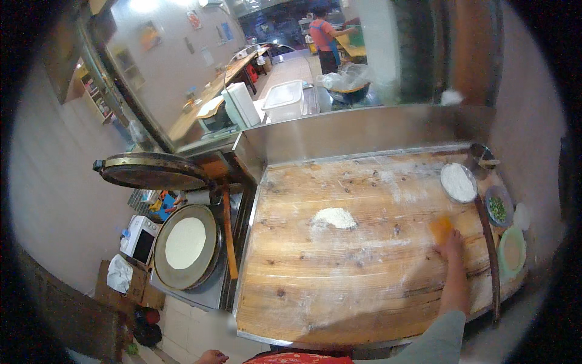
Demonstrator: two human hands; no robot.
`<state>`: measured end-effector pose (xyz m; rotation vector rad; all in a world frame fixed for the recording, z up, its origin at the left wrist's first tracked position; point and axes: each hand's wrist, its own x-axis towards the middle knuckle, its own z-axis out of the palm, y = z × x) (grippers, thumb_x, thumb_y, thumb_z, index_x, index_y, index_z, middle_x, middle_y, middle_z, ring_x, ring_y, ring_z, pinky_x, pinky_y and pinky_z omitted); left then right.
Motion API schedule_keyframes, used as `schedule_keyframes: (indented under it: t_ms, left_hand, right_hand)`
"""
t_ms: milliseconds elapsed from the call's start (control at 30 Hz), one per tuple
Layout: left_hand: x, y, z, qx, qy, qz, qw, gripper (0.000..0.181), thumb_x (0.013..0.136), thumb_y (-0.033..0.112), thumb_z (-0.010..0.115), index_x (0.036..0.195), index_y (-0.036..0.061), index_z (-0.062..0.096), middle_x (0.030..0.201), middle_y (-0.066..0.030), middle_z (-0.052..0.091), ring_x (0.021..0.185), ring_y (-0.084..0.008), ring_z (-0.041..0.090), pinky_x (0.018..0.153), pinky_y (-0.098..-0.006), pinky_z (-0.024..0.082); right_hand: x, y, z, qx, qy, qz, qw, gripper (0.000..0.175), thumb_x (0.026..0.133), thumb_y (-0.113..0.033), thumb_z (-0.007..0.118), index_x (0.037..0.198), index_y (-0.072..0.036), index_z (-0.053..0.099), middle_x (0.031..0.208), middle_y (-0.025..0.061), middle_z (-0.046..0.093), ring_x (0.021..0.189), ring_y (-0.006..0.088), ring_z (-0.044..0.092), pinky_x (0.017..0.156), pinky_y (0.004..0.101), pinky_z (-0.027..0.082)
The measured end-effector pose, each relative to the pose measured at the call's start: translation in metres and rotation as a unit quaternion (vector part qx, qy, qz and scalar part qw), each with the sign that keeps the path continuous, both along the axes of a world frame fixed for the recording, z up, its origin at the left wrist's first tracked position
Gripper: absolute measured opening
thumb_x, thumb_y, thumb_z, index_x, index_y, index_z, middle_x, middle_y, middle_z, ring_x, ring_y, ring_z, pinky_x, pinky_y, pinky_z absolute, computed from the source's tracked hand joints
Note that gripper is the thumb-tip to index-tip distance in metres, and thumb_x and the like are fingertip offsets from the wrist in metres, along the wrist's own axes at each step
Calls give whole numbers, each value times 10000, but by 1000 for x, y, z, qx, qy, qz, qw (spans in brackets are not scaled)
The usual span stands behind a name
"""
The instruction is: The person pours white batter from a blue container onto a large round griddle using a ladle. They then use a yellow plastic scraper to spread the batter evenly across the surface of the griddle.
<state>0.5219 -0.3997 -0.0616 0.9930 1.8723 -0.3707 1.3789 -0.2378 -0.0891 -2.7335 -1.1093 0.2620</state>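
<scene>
My right hand (450,245) is over the right part of the floured wooden worktop (336,282), closed on an orange dough scraper (441,228), slightly blurred. Near the worktop's middle lies a small heap of flour (336,218). My left hand (213,356) shows only partly at the bottom edge, low beside the worktop; whether it holds anything is hidden. To the left, a round pale flatbread (185,243) lies on the round griddle (208,268), whose heavy lid (154,170) is raised.
A bowl of flour (459,183), a bowl of chopped green onions (496,207), a green-rimmed bowl (512,250) and a long dark rolling pin (489,264) line the right side. A wooden stick (229,232) lies beside the griddle. Behind the glass stands a person (323,38).
</scene>
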Motion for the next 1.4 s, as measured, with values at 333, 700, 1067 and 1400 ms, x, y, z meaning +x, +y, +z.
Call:
schedule_keyframes:
  t_ms: [333,700,1067,1400]
  left_hand:
    - [-46,12,-75,32,-130,41,990,333,825,311,622,968,11,625,872,-84,656,760,-177,647,639,-287,521]
    - [-175,-4,-116,105,-176,50,977,324,789,302,630,893,-5,648,734,-87,652,606,-160,610,561,-301,491]
    - [-149,51,18,352,-118,30,928,223,818,236,598,751,24,606,633,-36,604,573,-125,546,537,-278,433]
    - [-102,63,76,418,-390,140,809,153,858,136,597,966,27,597,867,-33,626,763,-102,580,700,-253,480]
  right_hand:
    - [15,-33,-105,359,207,-63,908,549,625,-208,781,1076,-16,533,953,135,620,871,265,597,748,344,492]
    - [-315,-62,43,105,-59,62,991,275,859,-249,529,960,6,542,791,182,578,748,339,578,682,406,459]
    - [-547,20,147,392,634,137,652,300,845,-80,547,1135,-3,533,1065,69,600,961,171,571,848,304,447]
    - [-729,14,169,225,823,280,440,365,835,-27,517,1194,5,459,1137,111,560,1078,232,525,972,365,366]
